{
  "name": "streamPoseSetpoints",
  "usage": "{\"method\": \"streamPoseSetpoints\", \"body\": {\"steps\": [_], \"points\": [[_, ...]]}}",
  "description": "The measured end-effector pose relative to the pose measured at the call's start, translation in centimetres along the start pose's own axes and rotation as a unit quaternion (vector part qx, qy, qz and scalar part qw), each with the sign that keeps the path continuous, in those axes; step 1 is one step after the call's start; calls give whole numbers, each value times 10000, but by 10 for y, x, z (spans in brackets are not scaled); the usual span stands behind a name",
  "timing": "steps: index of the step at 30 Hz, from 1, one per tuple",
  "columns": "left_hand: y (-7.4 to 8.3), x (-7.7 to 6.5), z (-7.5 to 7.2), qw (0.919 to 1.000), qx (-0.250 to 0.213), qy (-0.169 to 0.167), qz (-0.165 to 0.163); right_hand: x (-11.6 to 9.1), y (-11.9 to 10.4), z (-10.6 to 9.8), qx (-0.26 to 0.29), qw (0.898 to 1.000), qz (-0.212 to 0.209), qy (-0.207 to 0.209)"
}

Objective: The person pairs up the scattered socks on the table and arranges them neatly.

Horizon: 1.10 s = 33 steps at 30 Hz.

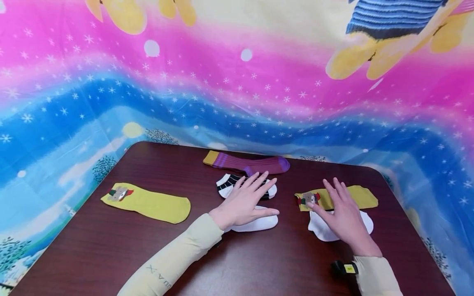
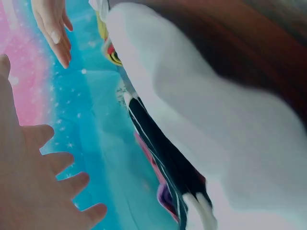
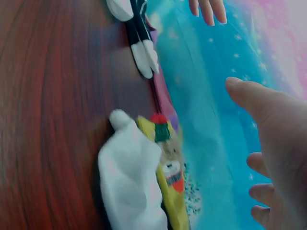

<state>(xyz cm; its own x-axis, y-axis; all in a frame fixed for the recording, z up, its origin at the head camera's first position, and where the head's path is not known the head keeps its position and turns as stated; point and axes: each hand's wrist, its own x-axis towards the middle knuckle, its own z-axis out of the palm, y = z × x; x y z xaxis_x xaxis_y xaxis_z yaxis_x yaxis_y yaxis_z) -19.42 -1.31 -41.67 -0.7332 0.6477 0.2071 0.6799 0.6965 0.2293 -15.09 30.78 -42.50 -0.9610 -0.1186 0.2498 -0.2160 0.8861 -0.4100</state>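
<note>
Fingers spread, my left hand hovers above a white sock and a black-and-white grid sock, partly covering both in the head view. My right hand is held over another white sock and a yellow sock with an animal-face patch, its fingers also extended. Both wrist views show a gap between hand and socks. Behind the grid sock lies a purple sock with a mustard cuff. At the left, a second yellow sock lies flat.
The socks lie on a dark wood-grain table. A colourful printed cloth hangs around its back and sides. A black band with a yellow label is on the right wrist.
</note>
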Motion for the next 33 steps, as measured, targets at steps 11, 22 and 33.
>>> {"method": "streamPoseSetpoints", "body": {"steps": [11, 22, 33], "points": [[23, 11, 8, 9996, -43, -61, 280, -10, 21, -14, -167, 9995, 134, 247], [60, 25, 30, 9956, 512, -398, 678, -18, 36, -27, -181, 9984, 430, 326], [91, 33, 38, 9831, 1006, -986, 1168, -26, 56, -34, -220, 9959, 871, -35]]}}
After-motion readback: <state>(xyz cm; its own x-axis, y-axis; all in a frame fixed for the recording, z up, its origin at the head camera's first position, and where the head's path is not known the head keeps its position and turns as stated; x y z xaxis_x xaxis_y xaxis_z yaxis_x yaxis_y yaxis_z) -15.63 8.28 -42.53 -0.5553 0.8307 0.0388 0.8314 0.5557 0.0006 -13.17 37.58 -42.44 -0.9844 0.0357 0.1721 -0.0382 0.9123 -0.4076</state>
